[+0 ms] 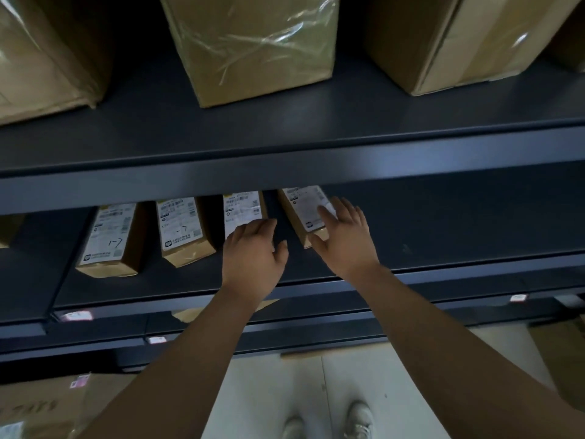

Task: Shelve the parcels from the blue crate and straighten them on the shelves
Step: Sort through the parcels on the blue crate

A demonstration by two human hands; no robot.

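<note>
Both hands (253,251) (343,236) rest on shelved parcels (242,210) (305,213).

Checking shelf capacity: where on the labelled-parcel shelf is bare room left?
Bare shelf runs right of the tilted parcel under the right hand. Left of it, three parcels stand close together; the left hand covers the third parcel.

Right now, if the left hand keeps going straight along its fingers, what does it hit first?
The left hand points into the lower shelf; its fingertips already overlap the third labelled parcel, so that comes first. Actual contact is unclear. The tilted parcel under the right hand sits off its line.
</note>
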